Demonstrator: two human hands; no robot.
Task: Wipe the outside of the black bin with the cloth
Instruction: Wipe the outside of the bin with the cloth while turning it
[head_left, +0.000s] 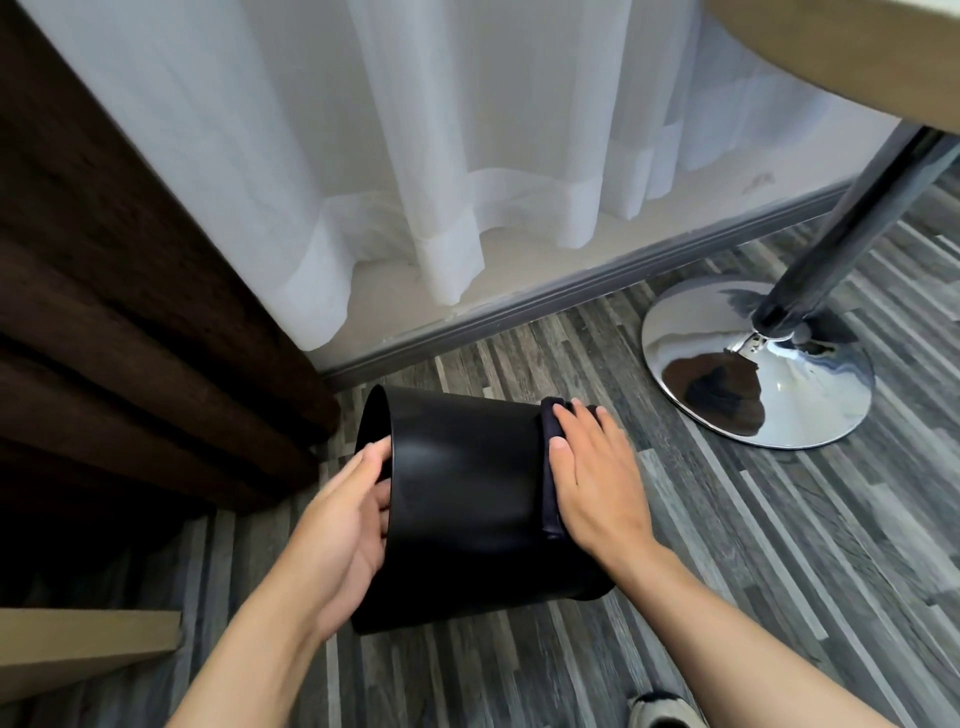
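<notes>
The black bin is tipped on its side above the striped wood floor, its open mouth turned left and its base to the right. My left hand grips the rim at the mouth, thumb on the outside and fingers curled inside. A dark folded cloth lies against the bin's base end. My right hand presses flat on that cloth, fingers spread and pointing away from me. Most of the cloth is hidden under the palm.
A chrome table base with its pole stands to the right, under a round tabletop. White sheer curtain and a grey skirting board run behind. A dark brown curtain hangs left. A shoe shows at the bottom edge.
</notes>
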